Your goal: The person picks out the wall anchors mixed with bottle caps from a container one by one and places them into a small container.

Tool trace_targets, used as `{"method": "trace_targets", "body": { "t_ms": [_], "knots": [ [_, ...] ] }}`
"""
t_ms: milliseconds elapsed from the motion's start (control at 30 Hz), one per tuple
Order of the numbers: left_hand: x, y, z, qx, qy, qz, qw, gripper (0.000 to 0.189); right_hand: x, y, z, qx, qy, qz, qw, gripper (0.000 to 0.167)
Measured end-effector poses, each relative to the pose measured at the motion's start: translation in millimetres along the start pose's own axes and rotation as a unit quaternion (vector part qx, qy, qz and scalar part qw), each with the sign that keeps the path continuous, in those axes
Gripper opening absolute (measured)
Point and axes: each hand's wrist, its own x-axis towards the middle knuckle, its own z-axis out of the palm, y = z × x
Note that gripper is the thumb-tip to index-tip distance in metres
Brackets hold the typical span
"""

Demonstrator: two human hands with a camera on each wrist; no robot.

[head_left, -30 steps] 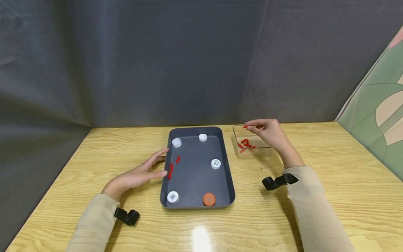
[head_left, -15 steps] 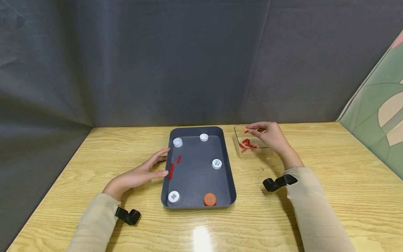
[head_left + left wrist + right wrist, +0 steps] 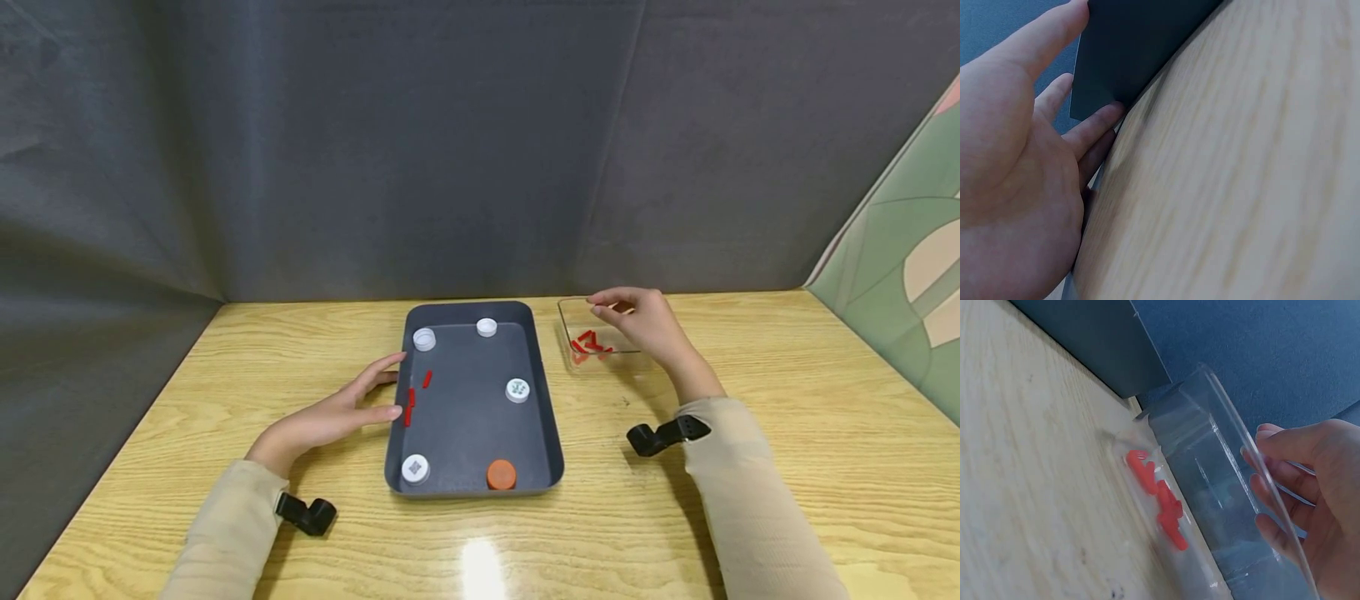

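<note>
My left hand (image 3: 330, 417) reaches to the left side of a dark grey tray (image 3: 468, 433), fingers extended, the thumb tip at the rim. In the left wrist view those fingertips (image 3: 1110, 112) meet the tray's outer wall. My right hand (image 3: 645, 321) hovers at the top of a clear plastic box (image 3: 561, 321), fingers loosely bent and holding nothing. Several short red sticks (image 3: 591, 342) lie at the bottom of this box; the right wrist view shows such sticks (image 3: 1169, 506) through its wall. Three more red sticks (image 3: 412, 397) lie in the tray near its left side.
Inside the tray are several white bottle caps (image 3: 517, 390), some with printed tops, and an orange cap (image 3: 501, 474) at the near right corner. A wooden table (image 3: 637, 533) carries everything. Behind it hangs a dark grey curtain (image 3: 450, 167).
The red stick that my right hand pinched has left its fingers, and the sticks lie in the box below. My left hand and the tray have kept their places.
</note>
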Motion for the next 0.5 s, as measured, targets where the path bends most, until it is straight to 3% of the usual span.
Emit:
{"method": "trace_targets", "body": {
  "t_ms": [500],
  "knots": [
    [0.3,2.5,0.8,0.007,0.006,-0.013,0.9999,0.078,-0.4,-22.3,1.6,0.01,-0.009,-0.033,0.9993,0.02]
  ]
}}
